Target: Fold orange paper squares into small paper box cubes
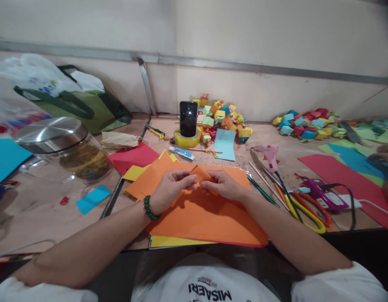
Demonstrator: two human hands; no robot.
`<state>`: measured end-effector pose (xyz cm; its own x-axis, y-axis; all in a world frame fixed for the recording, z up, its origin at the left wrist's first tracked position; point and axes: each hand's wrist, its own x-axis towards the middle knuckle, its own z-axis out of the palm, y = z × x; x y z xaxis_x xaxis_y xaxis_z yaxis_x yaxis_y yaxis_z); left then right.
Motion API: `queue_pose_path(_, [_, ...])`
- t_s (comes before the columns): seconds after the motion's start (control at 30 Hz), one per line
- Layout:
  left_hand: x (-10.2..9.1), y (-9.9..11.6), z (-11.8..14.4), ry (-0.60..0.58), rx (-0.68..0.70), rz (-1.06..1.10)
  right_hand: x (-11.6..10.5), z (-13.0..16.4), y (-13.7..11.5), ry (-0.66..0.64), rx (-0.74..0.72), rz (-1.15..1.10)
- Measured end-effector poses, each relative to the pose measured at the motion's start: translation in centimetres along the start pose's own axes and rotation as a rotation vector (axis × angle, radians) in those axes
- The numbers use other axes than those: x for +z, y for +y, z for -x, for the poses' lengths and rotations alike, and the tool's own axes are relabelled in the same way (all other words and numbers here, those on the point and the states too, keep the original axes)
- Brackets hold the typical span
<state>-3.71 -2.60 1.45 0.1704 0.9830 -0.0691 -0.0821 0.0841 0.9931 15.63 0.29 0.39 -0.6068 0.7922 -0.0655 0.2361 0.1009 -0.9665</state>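
The counter (39, 218) is covered with craft things, and the work is kept at its near edge, close to the body, probably so that both arms can rest while folding. Directly under the grip a stack of orange sheets (206, 218) is laid flat, with yellow and red sheets below it; it seems to serve as a pad and as the supply. To the left of the grip a glass jar (68, 155) with a steel lid is standing, and behind it a green bag (87, 111). Beyond the grip a phone (188, 118) is propped upright in a roll of tape, facing the person, and a pile of folded paper pieces (222, 117) is heaped beside it. To the right of the grip scissors (307, 209) and a pink glue gun (269, 154) are lying, well apart from the hands. Nothing is standing in the way. A small orange paper piece (203, 174) is held just above the stack: the left hand (170, 188) and the right hand (224, 186) are both pinched on it, fingertips clamped at its two ends.
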Motion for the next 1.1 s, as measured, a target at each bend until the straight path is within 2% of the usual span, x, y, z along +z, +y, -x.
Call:
queue_pose_path(0.3, [0.0,0.4,0.3,0.022,-0.045,-0.049,-0.1,0.0,0.2,0.055,-0.067,0.098])
queue_pose_path(0.5, [-0.2,0.8,-0.1,-0.003,-0.122,-0.015,-0.1,0.2,-0.5,0.030,0.017,0.029])
queue_pose_path(0.73, [-0.4,0.2,-0.6,-0.125,-0.157,-0.235,0.6,0.0,-0.2,-0.060,0.130,-0.029])
queue_pose_path(0.87, [-0.6,0.4,-0.9,-0.069,-0.232,-0.205,0.1,0.0,-0.4,-0.094,0.211,-0.117])
queue_pose_path(1.1, [-1.3,0.4,-1.5,-0.027,-0.261,-0.094,-0.9,-0.2,-0.8,-0.127,0.209,-0.307])
